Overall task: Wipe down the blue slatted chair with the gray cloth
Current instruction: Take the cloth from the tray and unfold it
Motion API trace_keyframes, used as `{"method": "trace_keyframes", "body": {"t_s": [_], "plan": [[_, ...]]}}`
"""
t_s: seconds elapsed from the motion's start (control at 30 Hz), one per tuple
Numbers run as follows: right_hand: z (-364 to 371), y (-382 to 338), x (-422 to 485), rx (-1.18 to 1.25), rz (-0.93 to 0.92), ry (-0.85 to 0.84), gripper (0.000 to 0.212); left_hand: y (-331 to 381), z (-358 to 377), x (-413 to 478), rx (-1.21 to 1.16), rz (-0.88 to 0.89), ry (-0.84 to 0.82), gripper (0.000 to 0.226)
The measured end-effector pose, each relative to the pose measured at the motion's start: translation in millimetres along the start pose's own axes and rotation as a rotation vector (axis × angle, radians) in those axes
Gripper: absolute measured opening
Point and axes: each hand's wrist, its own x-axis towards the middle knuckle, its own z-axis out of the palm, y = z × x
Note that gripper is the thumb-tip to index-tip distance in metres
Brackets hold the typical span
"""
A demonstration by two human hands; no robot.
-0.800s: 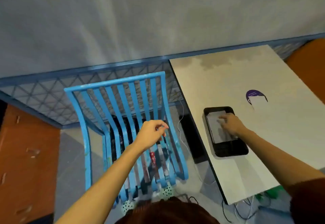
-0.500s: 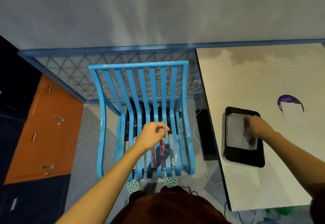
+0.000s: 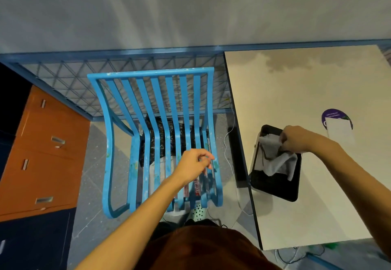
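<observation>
Blue slatted chair (image 3: 148,73), its curved painted bars speckled with flecks, stands just beside a smooth white table (image 3: 306,92), where a shallow black plastic tray (image 3: 281,189) holds the soft, rumpled gray cloth (image 3: 275,159). Right hand (image 3: 296,140) pinches a raised fold of it, so this looks like the fetching step. Left hand (image 3: 193,165) hovers over the seat, loosely curled and empty. Next the cloth must be carried across to the chair and spread flat on it

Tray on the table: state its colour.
The tray is black, clearest in the head view.
</observation>
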Motion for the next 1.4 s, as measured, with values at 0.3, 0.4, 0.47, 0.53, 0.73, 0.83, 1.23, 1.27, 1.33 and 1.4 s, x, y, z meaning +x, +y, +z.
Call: {"method": "trace_keyframes", "body": {"t_s": [0.3, 0.4, 0.47, 0.53, 0.73, 0.83, 1.23, 1.27, 1.33, 1.4], "plan": [[-26.3, -63.8, -58.4, 0.55, -0.459, -0.192, 0.023, 23.8, 31.5, -12.5, -0.174, 0.081, -0.004, 0.016], [-9.3, -89.7, -53.2, 0.741, -0.48, -0.193, 0.02, 27.3, 26.1, -25.6, -0.238, 0.199, 0.12, 0.033], [5.1, -106.1, -47.0, 0.889, -0.471, -0.193, 0.022, 25.4, 18.0, -34.8, -0.197, 0.244, 0.139, 0.042], [20.9, -122.9, -41.6, 1.097, -0.42, -0.187, 0.024, 20.0, 11.2, -43.9, -0.089, 0.256, 0.175, 0.045], [67.6, -171.6, -48.2, 1.431, -0.433, -0.318, 0.043, -5.3, -10.0, -64.0, -0.171, 0.14, 0.389, 0.018], [78.0, -185.3, -56.7, 1.309, -0.515, -0.253, 0.042, -18.9, -22.7, -75.4, -0.128, 0.092, 0.413, 0.021], [144.8, -247.5, -55.2, 1.158, -0.466, -0.239, 0.016, -80.4, -88.9, -115.0, -0.142, -0.017, 0.488, 0.011], [152.0, -254.1, -50.1, 1.154, -0.442, -0.218, 0.014, -88.9, -99.8, -115.7, -0.168, -0.035, 0.512, 0.012], [164.4, -274.2, -42.1, 1.198, -0.379, -0.166, 0.011, -107.1, -122.5, -117.7, -0.197, -0.062, 0.538, 0.013], [171.7, -290.8, -40.5, 1.253, -0.299, -0.123, 0.014, -118.7, -137.4, -117.3, -0.199, -0.053, 0.547, 0.011]]}}
